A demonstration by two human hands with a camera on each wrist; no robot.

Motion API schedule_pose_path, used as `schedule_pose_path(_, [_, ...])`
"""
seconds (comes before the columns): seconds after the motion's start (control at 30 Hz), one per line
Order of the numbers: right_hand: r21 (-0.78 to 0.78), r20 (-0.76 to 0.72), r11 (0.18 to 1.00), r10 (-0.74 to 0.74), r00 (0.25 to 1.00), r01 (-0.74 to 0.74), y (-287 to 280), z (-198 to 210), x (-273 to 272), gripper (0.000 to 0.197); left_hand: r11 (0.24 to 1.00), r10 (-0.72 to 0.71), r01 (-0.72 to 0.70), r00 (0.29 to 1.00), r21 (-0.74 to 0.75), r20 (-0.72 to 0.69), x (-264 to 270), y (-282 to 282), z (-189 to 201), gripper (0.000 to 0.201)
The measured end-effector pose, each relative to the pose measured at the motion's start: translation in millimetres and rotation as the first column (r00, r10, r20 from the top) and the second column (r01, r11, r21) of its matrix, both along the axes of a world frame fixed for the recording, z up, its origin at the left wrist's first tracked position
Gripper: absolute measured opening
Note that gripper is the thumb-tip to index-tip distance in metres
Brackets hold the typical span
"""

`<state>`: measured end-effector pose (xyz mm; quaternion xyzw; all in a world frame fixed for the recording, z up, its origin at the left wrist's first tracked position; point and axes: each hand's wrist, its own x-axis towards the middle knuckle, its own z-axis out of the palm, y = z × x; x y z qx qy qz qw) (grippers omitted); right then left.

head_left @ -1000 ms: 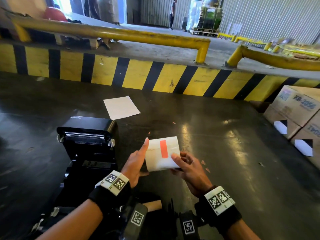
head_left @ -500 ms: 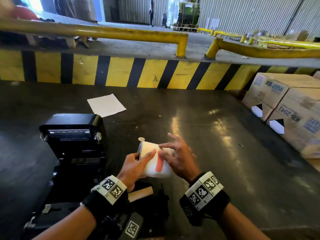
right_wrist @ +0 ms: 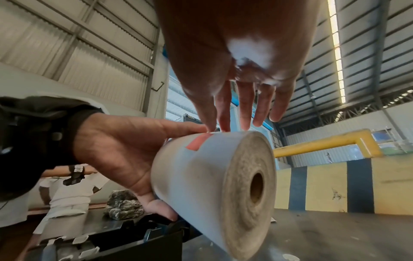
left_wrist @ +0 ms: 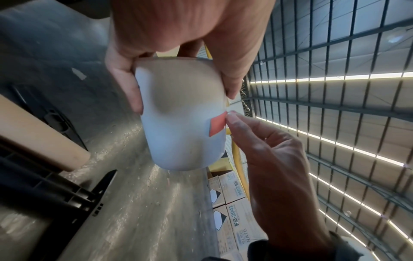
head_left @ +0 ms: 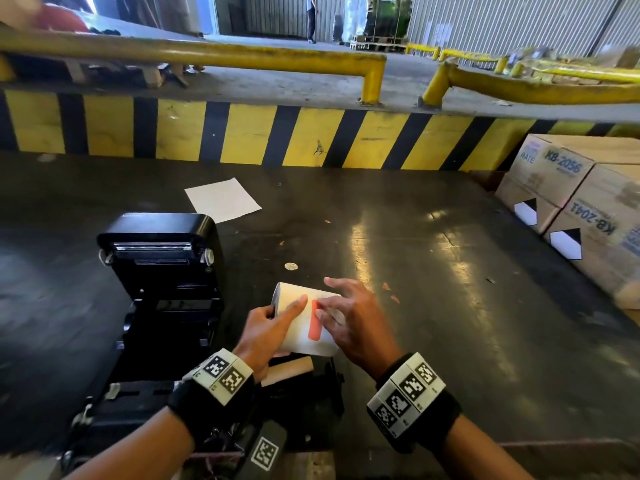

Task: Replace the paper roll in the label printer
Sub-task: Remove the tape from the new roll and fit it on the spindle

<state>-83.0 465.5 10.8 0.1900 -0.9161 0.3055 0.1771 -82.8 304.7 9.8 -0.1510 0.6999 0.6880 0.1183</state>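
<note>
A white paper roll (head_left: 298,337) with a red tape strip (head_left: 314,322) across its loose end is held above the dark table. My left hand (head_left: 277,317) grips its left end, thumb behind and fingers over the front. My right hand (head_left: 323,308) lies over the top with fingers nearly straight, thumb and index tips touching the upper end of the tape, which lies flat. The wrist views show the roll (left_wrist: 183,127) (right_wrist: 214,185), the tape (left_wrist: 218,126) (right_wrist: 197,142) and my right fingertips (right_wrist: 218,128). The black label printer (head_left: 159,258) stands with its lid up at the left.
A bare cardboard core (head_left: 287,370) lies just below the roll on black printer parts. A loose white sheet (head_left: 223,199) sits behind the printer. Cardboard boxes (head_left: 585,202) are stacked at the right. A yellow-and-black striped kerb (head_left: 311,136) bounds the far side.
My right hand moved from under the roll to over its top and onto the tape. My left hand went from an open palm beside the roll to gripping its end. The roll came lower and closer.
</note>
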Motion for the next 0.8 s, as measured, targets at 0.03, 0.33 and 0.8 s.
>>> schedule_pose_path(0.03, [-0.016,-0.027,1.000,0.005,1.000,-0.005,-1,-2,1,0.018,1.000,0.003,-0.003,1.000,0.000,0.002,1,0,-1,0.048])
schedule_pose_path(0.33, [-0.222,0.100,0.971,0.115,0.988,-0.090,-9,-9,9,0.013,0.994,0.087,-0.093,0.993,0.062,0.085,6,0,-4,0.043])
schedule_pose_path(0.8, [-0.102,0.571,0.955,-0.173,0.803,0.279,78,-110,2,0.018,0.956,0.233,-0.271,0.933,0.109,0.276,11,-27,-29,0.073])
